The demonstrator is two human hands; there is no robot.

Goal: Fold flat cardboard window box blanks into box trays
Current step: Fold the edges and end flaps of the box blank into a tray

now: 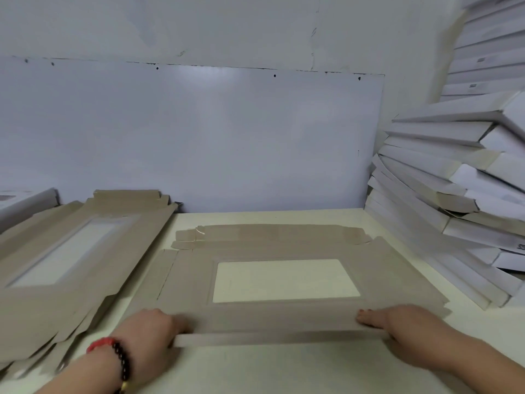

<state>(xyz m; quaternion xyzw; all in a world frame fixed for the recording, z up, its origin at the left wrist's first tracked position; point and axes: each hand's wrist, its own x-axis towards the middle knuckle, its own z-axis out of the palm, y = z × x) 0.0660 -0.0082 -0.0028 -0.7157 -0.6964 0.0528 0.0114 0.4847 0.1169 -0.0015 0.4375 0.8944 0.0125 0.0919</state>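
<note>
Centrally on the table (255, 365) lies the blank (284, 314), its near flap folded up. Left hand (147, 331) and right hand (397, 328) grip that flap's ends, fingers curled round it. Creasing evenly along the score, both ends together, likely keeps the wall square.

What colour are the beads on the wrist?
The bracelets on the left wrist are bright red and dark brownish-black, seen in the head view.
</note>
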